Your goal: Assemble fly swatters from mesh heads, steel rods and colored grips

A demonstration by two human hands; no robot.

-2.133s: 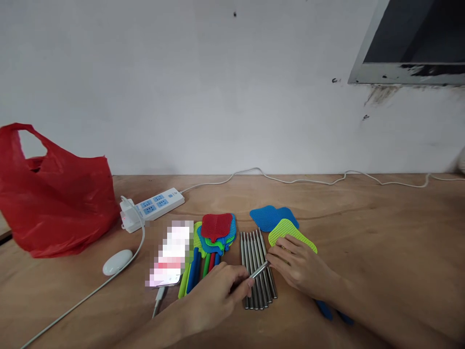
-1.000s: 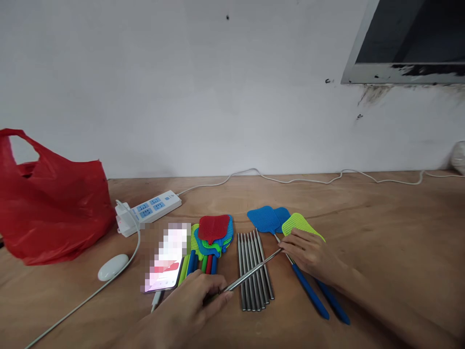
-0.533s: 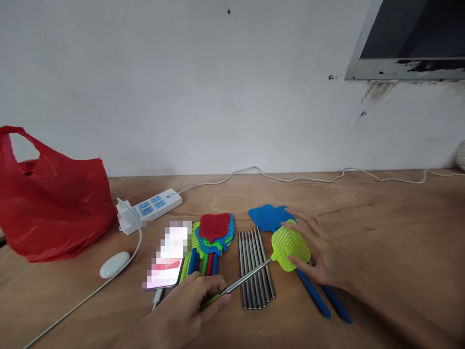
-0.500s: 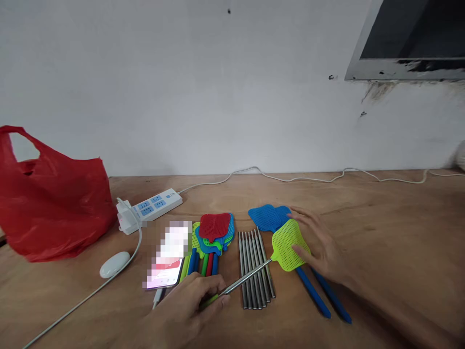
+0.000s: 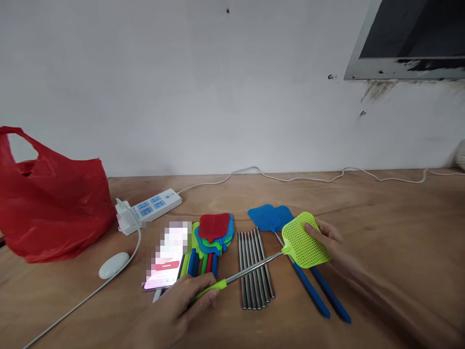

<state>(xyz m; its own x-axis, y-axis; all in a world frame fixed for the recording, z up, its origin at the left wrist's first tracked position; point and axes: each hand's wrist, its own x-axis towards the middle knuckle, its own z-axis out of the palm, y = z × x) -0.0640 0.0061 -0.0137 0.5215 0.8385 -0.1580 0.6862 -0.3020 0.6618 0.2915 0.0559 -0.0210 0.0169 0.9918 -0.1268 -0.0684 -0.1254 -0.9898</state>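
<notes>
Yellow swatter [image 5: 305, 243], held in both hands over a row of rods [image 5: 255, 293]

Left hand [image 5: 189, 300]: nearest item. Fingers closed round the yellow handle [image 5: 218, 285], thumb along its upper side, presumably to steady the heavier end.

Yellow swatter: position, aslant between the hands, handle to the left, mesh head to the right. Metal shaft [image 5: 247, 272] crosses above the rods; contact with them cannot be told.

Right hand [image 5: 325, 237]: gripping the head by its outer edge, thumb on the near face, the other fingers mostly hidden behind. Held at both ends, probably so that the long shaft neither swings nor tips.

Rods: metal, laid side by side, thick ends nearer the person; the neat row likely makes each easy to pick out.

Blue swatters [image 5: 264, 218]: two, right of the rods, heads overlapping, handles pointing back towards the person; partly covered by the yellow head.

Swatter pile [image 5: 215, 227]: left of the rods, red head uppermost, blue, green and yellow beneath; stacked, it seems, to save room.

Phone [image 5: 165, 264]: just beside the pile, screen lit, partly pixelated.

White oval device [image 5: 114, 265]: on the worktop [image 5: 385, 242], beside a cable.

Power strip [image 5: 156, 207]: farther back.

Red bag [image 5: 54, 208]: far left, upright.

Wall [image 5: 218, 97]: behind all.
</notes>
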